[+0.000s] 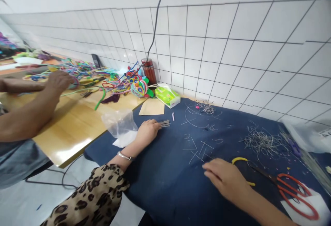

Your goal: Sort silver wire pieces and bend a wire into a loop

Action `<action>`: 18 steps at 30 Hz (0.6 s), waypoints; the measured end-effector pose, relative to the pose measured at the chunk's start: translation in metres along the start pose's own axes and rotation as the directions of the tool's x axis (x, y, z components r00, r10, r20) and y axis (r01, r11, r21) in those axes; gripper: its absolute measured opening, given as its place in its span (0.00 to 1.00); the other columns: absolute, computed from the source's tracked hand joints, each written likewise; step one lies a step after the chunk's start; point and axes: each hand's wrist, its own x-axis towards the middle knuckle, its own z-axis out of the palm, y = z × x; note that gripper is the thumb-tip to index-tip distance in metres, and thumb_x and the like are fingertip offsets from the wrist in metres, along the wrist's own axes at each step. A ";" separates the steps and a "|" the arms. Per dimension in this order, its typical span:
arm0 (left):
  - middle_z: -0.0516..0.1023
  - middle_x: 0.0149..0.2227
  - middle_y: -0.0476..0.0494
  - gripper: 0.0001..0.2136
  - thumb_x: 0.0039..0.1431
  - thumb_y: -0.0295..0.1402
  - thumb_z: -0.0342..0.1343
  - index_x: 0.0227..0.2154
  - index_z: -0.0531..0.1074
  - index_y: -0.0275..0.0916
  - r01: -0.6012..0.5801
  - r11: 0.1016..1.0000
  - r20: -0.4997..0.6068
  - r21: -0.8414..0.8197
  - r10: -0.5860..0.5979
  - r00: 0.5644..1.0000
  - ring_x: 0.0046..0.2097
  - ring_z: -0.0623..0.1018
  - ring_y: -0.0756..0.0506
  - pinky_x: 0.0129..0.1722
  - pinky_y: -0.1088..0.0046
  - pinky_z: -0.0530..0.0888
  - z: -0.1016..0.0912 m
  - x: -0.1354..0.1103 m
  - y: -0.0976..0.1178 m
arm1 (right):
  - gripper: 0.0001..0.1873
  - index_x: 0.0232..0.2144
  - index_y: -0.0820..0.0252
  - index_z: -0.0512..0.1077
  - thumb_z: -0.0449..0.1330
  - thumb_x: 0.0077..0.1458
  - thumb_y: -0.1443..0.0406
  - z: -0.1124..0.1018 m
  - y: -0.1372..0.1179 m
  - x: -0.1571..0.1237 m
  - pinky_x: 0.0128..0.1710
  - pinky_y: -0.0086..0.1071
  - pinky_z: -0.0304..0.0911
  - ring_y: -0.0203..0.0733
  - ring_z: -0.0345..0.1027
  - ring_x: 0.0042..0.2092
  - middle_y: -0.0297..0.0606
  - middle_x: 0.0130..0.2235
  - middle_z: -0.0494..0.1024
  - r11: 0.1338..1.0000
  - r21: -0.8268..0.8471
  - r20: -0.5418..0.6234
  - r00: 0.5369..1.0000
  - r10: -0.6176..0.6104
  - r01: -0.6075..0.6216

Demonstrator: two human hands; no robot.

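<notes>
My left hand, with a silver bangle at the wrist, is closed on a small bundle of short thin wires on the dark blue cloth. Their ends stick out past my fingertips. My right hand is low over the cloth with its fingers curled together, beside several loose cut wire pieces. Anything thin in its fingertips is too small to make out. Close to its right lie yellow-handled pliers, partly hidden by the hand, and red-handled scissors.
A wire tangle lies right, a smaller wire pile at the back. A tissue pack, brown paper, plastic bag and red flask stand left. Another person's hand works over the wooden table.
</notes>
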 end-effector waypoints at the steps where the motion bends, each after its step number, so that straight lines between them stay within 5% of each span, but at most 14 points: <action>1: 0.73 0.31 0.39 0.11 0.59 0.32 0.47 0.35 0.75 0.38 0.013 1.000 0.000 0.007 -0.013 1.000 0.36 0.72 0.43 0.37 0.66 0.65 0.004 0.000 0.000 | 0.10 0.38 0.54 0.72 0.52 0.57 0.66 0.006 -0.001 -0.008 0.37 0.34 0.65 0.40 0.70 0.35 0.37 0.34 0.77 1.000 0.003 0.003 1.000 -0.028 0.028; 5: 0.73 0.32 0.40 0.11 0.60 0.32 0.47 0.37 0.74 0.39 0.031 0.999 0.000 0.018 -0.031 1.000 0.38 0.72 0.42 0.38 0.66 0.65 0.015 0.004 0.004 | 0.13 0.38 0.54 0.72 0.50 0.56 0.70 0.025 -0.001 -0.021 0.36 0.36 0.65 0.41 0.69 0.32 0.39 0.31 0.76 0.993 -0.016 -0.012 0.993 -0.117 0.117; 18: 0.72 0.35 0.43 0.09 0.60 0.35 0.47 0.36 0.72 0.40 0.079 0.995 0.007 -0.056 -0.078 0.997 0.40 0.70 0.44 0.42 0.66 0.66 0.013 0.006 -0.007 | 0.12 0.36 0.46 0.72 0.53 0.54 0.68 0.037 0.023 -0.006 0.24 0.34 0.65 0.41 0.68 0.25 0.36 0.25 0.75 0.978 0.084 -0.027 0.982 -0.188 0.189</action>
